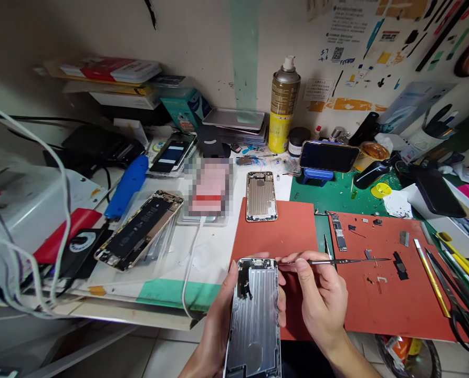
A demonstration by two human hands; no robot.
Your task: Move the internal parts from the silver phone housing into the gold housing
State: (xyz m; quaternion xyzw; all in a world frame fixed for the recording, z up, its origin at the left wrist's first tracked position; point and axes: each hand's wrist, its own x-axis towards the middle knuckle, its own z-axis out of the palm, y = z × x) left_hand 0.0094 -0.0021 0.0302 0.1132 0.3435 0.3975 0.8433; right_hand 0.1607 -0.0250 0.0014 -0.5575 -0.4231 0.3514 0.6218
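Nearest us is a silver phone housing (263, 320), held above the desk's front edge, its hollow inside facing up. Our left hand (220, 304) cradles it from beneath, thumb along one rail and fingertips showing past the other. We judge it light and stiff, the bare metal rather slick, so the long side rails offer the surest hold; the black flex piece (243, 281) inside looks delicate and is best left unpressed. Our right hand (323, 294) pinches a slim metal tool (336, 261), one end at the housing's top corner; whether it touches, we cannot tell. The shaft looks thin and hard, best gripped mid-length. Beyond lies a red-brown mat (273, 231), with a logic board (339, 231) on another mat (376, 310) to the right. Farther off, a gold phone housing (261, 199) overlaps the first mat's far edge.
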